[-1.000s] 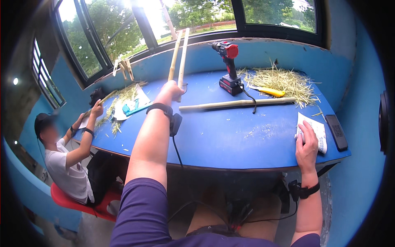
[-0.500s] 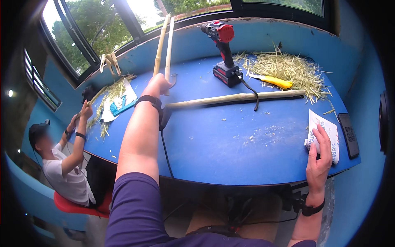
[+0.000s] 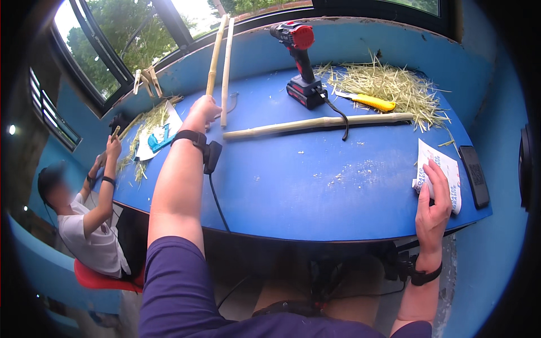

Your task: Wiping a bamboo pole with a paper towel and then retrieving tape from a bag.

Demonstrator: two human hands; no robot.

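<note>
In the head view, the left hand [image 3: 204,108] is reaching far forward over the blue table [image 3: 282,191], its fingers wrapping closed around the lower part of a bamboo pole [image 3: 213,62]; how tightly they are gripping is not showing. A second bamboo pole [image 3: 227,67] is running nearly parallel just to the right of that hand, both upper ends overlapping the window [image 3: 127,39] beyond. Whether the fingertips are touching this second pole cannot be told.

A thicker pole [image 3: 315,125] is lying crosswise on the table, starting just right of the left hand and stretching toward the straw heap [image 3: 389,81] ahead of the right hand [image 3: 434,211]. That hand is staying partly open, its bent fingers resting on a printed white sheet [image 3: 452,180] without clenching it. A phone [image 3: 474,177] is lying just to its right.

Between and beyond the hands, a cordless drill [image 3: 305,66] is standing upright on its battery, and a yellow utility knife [image 3: 375,102] is lying by the straw. Left of the left hand, a turquoise tool [image 3: 162,141] is lying on white paper [image 3: 174,121], and farther left a seated co-worker [image 3: 90,236] is holding up a thin stick [image 3: 116,132].
</note>
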